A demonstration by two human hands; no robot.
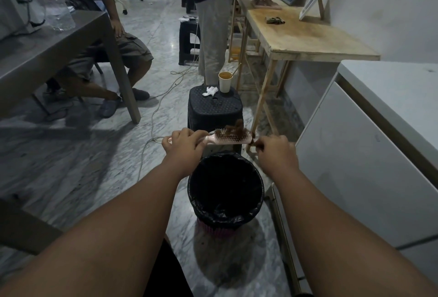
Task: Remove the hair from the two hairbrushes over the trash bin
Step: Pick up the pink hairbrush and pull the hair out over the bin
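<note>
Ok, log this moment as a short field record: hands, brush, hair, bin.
left hand: grips the pink hairbrush by its handle
right hand: pinches hair at the brush's far end
hair clump: brown, still on the bristles
trash bin: black liner, open, just nearer than the brush
second brush: not visible

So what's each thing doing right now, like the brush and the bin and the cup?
Pink hairbrush: held level above the bin, bristles up, brown hair clump still on it.
Left hand: shut on the brush handle.
Right hand: pinching hair at the brush tip.
Black-lined trash bin: open, upright.
White paper cup: upright on the black plastic stool, holding orange liquid.
</note>
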